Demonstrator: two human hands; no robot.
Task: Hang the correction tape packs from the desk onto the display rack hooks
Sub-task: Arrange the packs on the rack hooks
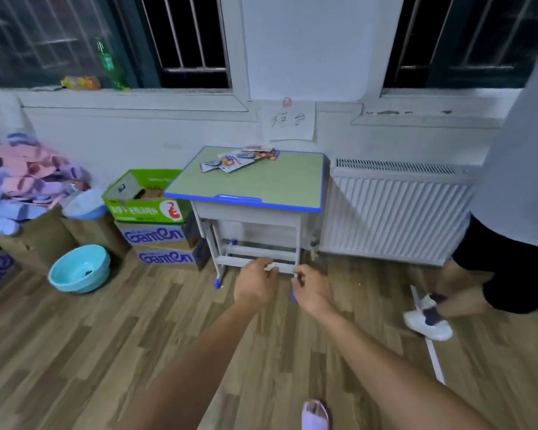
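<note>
Several correction tape packs (239, 159) lie in a loose pile at the far edge of a small desk (252, 189) with a green top and blue rim. The desk stands against the wall ahead of me. My left hand (255, 285) and my right hand (312, 290) reach forward side by side, below the desk's front and short of it. Both have loosely curled fingers and I see nothing held in either. No display rack is in view.
A white radiator (395, 209) is right of the desk. Another person (510, 193) stands at the far right, one foot on the wooden floor. Left of the desk are stacked cardboard boxes (156, 225), a turquoise basin (80, 268) and a heap of slippers (22, 178).
</note>
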